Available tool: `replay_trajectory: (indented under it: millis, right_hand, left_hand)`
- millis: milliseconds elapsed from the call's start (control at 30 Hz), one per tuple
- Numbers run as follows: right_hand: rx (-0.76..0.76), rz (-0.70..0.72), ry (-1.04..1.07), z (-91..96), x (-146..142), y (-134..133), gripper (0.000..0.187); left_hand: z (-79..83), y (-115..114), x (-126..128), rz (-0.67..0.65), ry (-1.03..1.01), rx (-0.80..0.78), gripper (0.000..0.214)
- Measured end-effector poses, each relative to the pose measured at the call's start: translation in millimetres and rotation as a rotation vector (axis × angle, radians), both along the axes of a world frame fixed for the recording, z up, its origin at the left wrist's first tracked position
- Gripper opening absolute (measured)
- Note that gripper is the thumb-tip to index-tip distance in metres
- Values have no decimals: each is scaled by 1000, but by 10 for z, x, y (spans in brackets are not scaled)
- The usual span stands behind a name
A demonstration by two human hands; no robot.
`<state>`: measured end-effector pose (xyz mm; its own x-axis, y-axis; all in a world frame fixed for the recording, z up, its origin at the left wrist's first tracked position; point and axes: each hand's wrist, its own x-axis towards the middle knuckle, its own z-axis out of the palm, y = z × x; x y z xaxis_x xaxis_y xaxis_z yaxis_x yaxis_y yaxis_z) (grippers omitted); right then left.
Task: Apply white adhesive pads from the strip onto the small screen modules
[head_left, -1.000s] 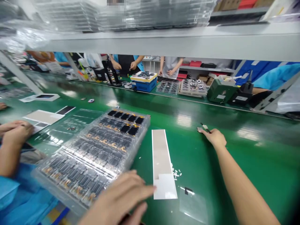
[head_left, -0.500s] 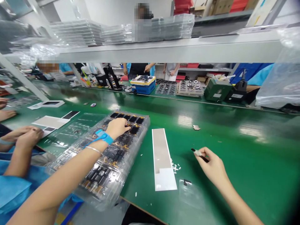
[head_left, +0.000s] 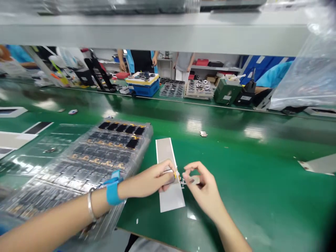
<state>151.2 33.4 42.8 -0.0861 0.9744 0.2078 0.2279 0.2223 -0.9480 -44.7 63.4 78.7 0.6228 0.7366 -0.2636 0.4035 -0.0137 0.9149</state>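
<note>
My left hand (head_left: 154,180) is closed on a small display module (head_left: 169,172) with an orange flex cable (head_left: 176,175) at its right end. It is over a long grey-and-white sheet (head_left: 165,150). Just to the right, my right hand (head_left: 203,187) has thumb and forefinger curled near the cable, with a slim tool (head_left: 194,180) partly hidden in its grip. Small white pieces (head_left: 183,183) lie on the green table between the hands. At left sits a clear plastic tray (head_left: 112,150) bearing rows of dark display modules (head_left: 132,143).
A small metallic part (head_left: 203,133) lies beyond the hands. A pale sheet (head_left: 319,164) is at the right. Across the table stand a blue box (head_left: 145,89), parts trays (head_left: 172,90) and a green box (head_left: 227,91). A white shelf beam (head_left: 157,36) crosses above.
My left hand has come off the tray and moved right with a display module in its grip. My right hand has moved left toward it. The view has tilted down and turned right.
</note>
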Motion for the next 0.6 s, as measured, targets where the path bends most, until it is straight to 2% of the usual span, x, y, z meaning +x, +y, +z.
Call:
replay_trajectory:
  millis: [100, 200, 333, 467, 600]
  right_hand:
    - [-13, 50, -42, -119, -59, -43, 11]
    - [115, 28, -145, -190, -111, -76, 4]
    - [291, -33, -235, -193, -164, -100, 11]
    - [334, -53, -261, -189, -156, -109, 16]
    - [427, -65, -385, -228, -120, -121, 21]
  left_hand:
    - [-106, -64, 50, -4, -101, -52, 21]
    - [-182, -52, 24, 25, -153, -89, 18]
    - [-213, -41, 6, 55, -148, -127, 14]
    - [-223, -67, 9, 64, -145, -129, 9]
    - [-256, -89, 12, 108, -99, -75, 12]
